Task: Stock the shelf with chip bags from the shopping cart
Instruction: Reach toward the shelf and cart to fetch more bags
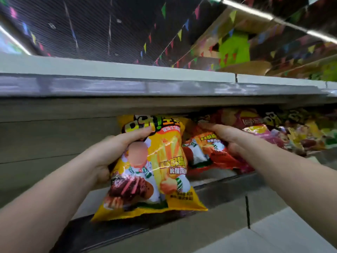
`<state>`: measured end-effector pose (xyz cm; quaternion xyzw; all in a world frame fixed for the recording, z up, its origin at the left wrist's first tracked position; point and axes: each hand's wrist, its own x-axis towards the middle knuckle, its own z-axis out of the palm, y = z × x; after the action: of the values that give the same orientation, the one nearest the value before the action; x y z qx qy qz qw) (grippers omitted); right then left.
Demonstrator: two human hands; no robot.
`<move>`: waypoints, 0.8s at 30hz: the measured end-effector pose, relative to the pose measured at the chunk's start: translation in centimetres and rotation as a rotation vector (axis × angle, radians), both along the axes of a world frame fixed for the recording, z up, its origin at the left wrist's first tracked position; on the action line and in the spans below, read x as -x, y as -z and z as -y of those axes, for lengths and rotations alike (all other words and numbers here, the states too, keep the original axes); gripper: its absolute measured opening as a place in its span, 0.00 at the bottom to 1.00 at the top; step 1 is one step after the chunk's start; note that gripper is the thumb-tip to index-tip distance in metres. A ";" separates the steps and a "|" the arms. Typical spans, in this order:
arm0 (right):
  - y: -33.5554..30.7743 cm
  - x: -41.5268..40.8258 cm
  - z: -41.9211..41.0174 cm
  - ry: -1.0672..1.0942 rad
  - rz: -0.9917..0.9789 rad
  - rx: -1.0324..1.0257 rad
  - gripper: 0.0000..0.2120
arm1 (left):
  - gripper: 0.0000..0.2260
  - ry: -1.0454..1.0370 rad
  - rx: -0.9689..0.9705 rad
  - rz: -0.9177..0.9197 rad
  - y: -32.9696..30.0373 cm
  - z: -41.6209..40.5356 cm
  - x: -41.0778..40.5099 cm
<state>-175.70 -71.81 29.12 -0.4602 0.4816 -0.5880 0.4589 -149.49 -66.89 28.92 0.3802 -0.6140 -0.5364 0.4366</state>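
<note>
From my remote seat I see both bare arms reaching up into the shelf bay; the left hand (111, 152) grips a yellow chip bag (155, 170) by its left edge, thumb laid across the upper front and the other fingers curled behind, out of sight; the bag stands nearly upright, its top just under the upper shelf (127, 84) at 12 o'clock, its bottom seam hanging over the front lip of the lower shelf (228, 183) toward 6 o'clock. At 3 o'clock from that bag, touching or nearly touching it, lies a red chip bag (206, 152); the right hand (224, 136) holds it from the right side, thumb on top and fingers wrapped round the lower right edge; it leans back on the lower shelf (how much of its weight rests there I cannot tell). Farther out at 2 to 3 o'clock a row of stocked snack bags (284, 132) in red, pink and yellow fills the shelf, blurred; the nearest of them sits just beside the right hand. To the left, at 9 o'clock, I see only the grey back panel (54, 139). Above the upper shelf, at 12 to 1 o'clock, strings of coloured pennants (179, 34) hang under a dark ceiling.
</note>
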 end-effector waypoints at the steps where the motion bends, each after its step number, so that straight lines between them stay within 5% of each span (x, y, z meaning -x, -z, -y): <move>1: 0.0 0.5 0.9 -0.024 -0.006 0.014 0.09 | 0.24 -0.011 -0.012 -0.001 -0.2 0.5 0.8; 7: 0.0 1.6 5.6 -0.074 0.045 0.216 0.04 | 0.10 -0.116 -0.037 -0.002 -0.5 1.4 5.1; 12: 0.6 1.9 7.3 0.119 -0.233 0.305 0.22 | 0.13 -0.247 -0.077 0.016 -0.4 2.7 6.5; 19: 1.8 2.6 4.7 0.245 -0.535 0.234 0.24 | 0.10 -0.326 -0.004 0.008 -0.5 4.0 8.4; 24: 1.2 3.5 1.0 0.208 -0.385 0.295 0.19 | 0.16 -0.264 -0.009 -0.032 -0.2 5.2 11.5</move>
<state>-179.16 -72.80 27.88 -0.5734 0.5139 -0.5976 0.2238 -160.96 -72.05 29.13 0.4512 -0.5493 -0.4831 0.5112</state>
